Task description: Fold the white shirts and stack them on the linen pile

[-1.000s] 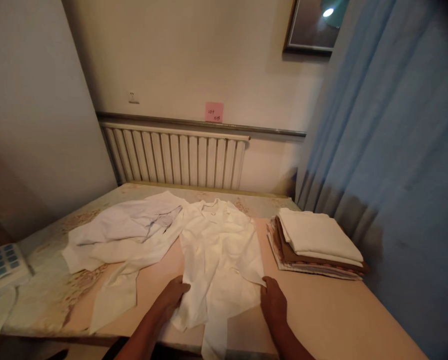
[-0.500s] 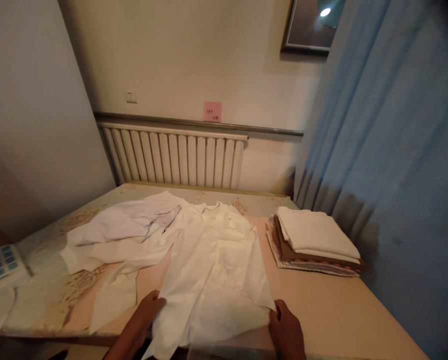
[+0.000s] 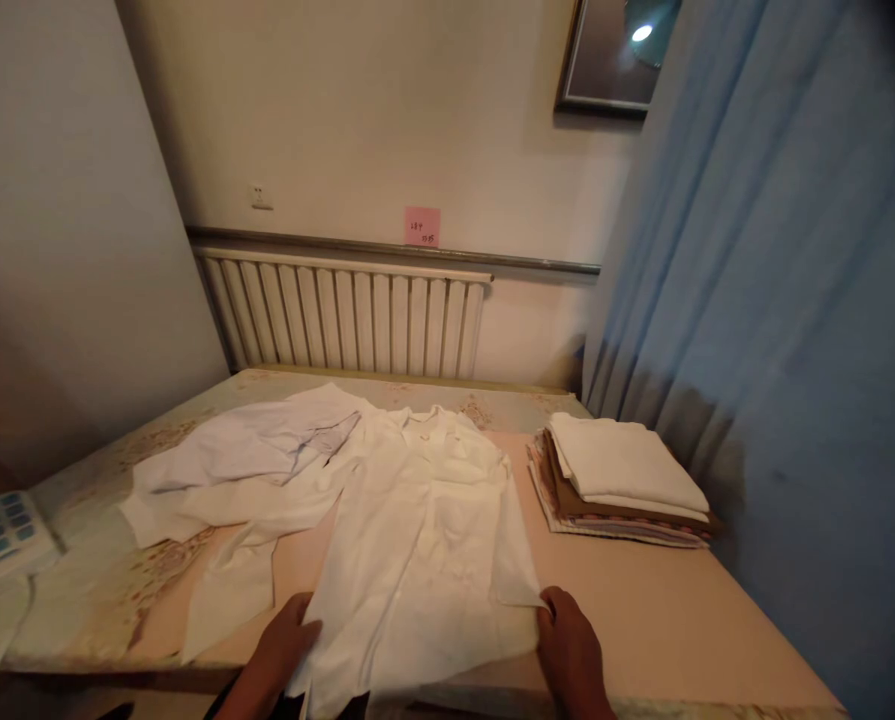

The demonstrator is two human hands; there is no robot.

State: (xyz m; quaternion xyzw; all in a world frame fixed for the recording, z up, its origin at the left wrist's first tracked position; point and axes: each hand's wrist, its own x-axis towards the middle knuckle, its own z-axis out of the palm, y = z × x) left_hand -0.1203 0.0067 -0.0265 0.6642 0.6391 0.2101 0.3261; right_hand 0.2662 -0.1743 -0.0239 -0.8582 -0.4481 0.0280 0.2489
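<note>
A white collared cloth shirt point(image 3: 432, 560) lies spread out between the two hands, the left hand point(image 3: 289, 630) pinching its near left edge, the right hand point(image 3: 567, 640) clamped on its near right edge. Beneath it, a smooth pink sheet point(image 3: 657, 620) covers part of the flower-patterned counter point(image 3: 91, 590); behind stands a ribbed cream radiator point(image 3: 357, 315).

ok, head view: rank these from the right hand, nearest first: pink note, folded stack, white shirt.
1. White shirt: gripped at its near right edge by the right hand.
2. Folded stack: beyond the hand, to the right.
3. Pink note: farthest, on the wall above the radiator.
</note>
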